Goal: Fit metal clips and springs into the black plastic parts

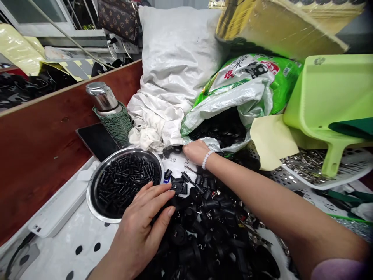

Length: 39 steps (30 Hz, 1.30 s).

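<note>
My left hand (pixel 142 221) reaches over the edge of a heap of small black plastic parts (pixel 201 229). Its fingers are stretched out and the thumb stands apart. A flat black plastic piece (pixel 179 188) lies by its fingertips. My right hand (pixel 196 152), with a beaded bracelet at the wrist, is closed beside the mouth of a green and white plastic sack (pixel 227 95). The fingertips are hidden, so what they hold cannot be made out. Dark parts (pixel 221 126) show inside the sack. Left of my left hand, a round metal bowl (pixel 91 194) holds black ribbed pieces (pixel 125 181).
A flask (pixel 103 97) in a green knitted sleeve and a dark phone-like slab (pixel 97 140) stand by the wooden side board (pixel 58 120). A white sack (pixel 177 50) rises behind. At right, a light green dustpan (pixel 338 89) rests over a white basket (pixel 361 167) of metal pieces.
</note>
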### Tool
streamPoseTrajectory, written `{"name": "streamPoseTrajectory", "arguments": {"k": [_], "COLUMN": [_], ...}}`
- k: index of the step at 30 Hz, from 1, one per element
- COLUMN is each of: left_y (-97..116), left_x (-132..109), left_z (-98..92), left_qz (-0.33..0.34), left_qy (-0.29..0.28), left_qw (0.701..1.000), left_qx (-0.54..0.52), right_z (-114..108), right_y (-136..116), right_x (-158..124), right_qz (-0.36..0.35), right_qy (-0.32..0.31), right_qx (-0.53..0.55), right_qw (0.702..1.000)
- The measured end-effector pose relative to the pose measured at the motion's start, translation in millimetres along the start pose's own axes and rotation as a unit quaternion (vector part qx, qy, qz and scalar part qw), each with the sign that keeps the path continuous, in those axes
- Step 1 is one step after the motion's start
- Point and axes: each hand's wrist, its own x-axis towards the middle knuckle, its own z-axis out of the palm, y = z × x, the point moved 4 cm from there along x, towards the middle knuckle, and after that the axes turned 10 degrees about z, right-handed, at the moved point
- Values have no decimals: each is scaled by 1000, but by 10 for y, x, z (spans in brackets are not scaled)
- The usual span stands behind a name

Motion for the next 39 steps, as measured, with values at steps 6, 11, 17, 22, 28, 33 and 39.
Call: {"name": "streamPoseTrajectory", "arguments": {"k": [6,11,17,22,28,33,39], "left_y": [-40,-35,248,471,609,726,871], "left_x": [-23,-50,-39,-112,-303,-323,-214], "left_z": [-40,-76,-16,101,342,563,593], "left_qz": [-10,-86,-106,-198,-296,-355,-418], "left_qy": [27,63,25,-50,-108,-131,-95], "left_qw": [999,990,971,892,807,700,626], "left_qx": [-34,-96,-213,-404,-499,-606,-652], "right_z": [-95,-272,-306,-230,-216,-110,303], "right_y": [141,-10,-359,-415,283,1093,1110], "right_x": [-257,-800,-1500,-1804,-2259,-2813,-2982], "right_qz": [63,59,17,16,127,261,268], "right_qy": [-17,-66,-164,-181,-65,88,48], "right_qx": [243,493,655,678,620,488,286], "right_qw": [968,865,737,712,772,828,919]}}
